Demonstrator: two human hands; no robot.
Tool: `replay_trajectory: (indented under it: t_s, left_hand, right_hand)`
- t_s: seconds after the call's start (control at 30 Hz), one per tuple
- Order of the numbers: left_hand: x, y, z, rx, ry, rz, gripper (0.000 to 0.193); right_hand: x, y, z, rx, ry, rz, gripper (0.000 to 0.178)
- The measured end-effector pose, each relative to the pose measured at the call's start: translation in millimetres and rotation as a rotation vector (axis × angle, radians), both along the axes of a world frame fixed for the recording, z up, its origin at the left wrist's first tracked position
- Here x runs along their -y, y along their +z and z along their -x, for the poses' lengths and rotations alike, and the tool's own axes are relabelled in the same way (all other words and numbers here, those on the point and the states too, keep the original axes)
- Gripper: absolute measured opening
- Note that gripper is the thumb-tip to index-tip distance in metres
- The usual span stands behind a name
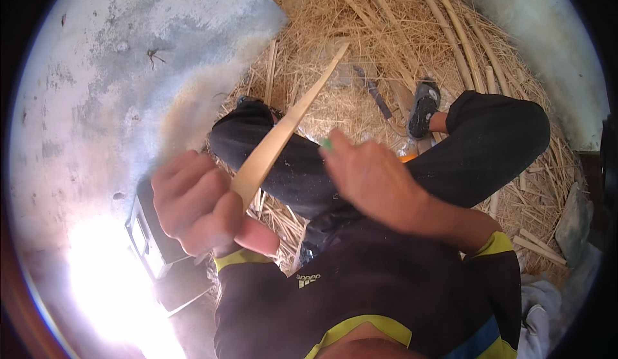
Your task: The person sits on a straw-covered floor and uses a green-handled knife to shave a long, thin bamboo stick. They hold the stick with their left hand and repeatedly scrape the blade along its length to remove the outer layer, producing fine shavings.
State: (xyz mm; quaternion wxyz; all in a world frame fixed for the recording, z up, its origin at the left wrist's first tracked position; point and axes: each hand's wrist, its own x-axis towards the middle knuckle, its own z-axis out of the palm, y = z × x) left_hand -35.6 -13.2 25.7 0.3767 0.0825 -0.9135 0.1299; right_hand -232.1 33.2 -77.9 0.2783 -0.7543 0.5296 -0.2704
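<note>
A pale flat strip that looks like split bamboo (283,130) rises from my left hand and narrows to a tip above the straw. My left hand (199,207), somewhat blurred, is closed around its wide lower end. To the right of the strip, my right hand (380,179) is curled closed, apart from it. A small green bit (327,144) shows by the right fingertips; what it belongs to is hidden. Just beyond that wrist, part of an orange object (409,157) peeks out above my trouser leg.
Straw and shavings (360,24) cover the floor between my bent legs. A dark-handled tool (380,99) lies near my shoe (425,108). Long bamboo poles (460,37) lie at the far right. A dark box (154,230) stands left, beside the pale wall (129,69).
</note>
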Motion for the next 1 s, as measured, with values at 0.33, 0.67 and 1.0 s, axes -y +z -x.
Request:
replay_trajectory:
  t_s: [0.33,0.67,1.0]
  left_hand:
    - [5.5,-1.0,7.8,-0.009,-0.099,0.015,0.058]
    - [1.3,-2.7,7.7,-0.024,-0.088,0.008,0.058]
    - [5.8,-5.0,8.2,-0.109,-0.018,0.015,0.060]
  right_hand:
    - [-16.4,27.0,-0.9,0.225,0.066,0.012,0.020]
    - [-14.8,19.8,-7.7,0.181,0.037,0.075,0.019]
    - [-7.4,12.6,-14.0,0.231,0.020,0.144,0.019]
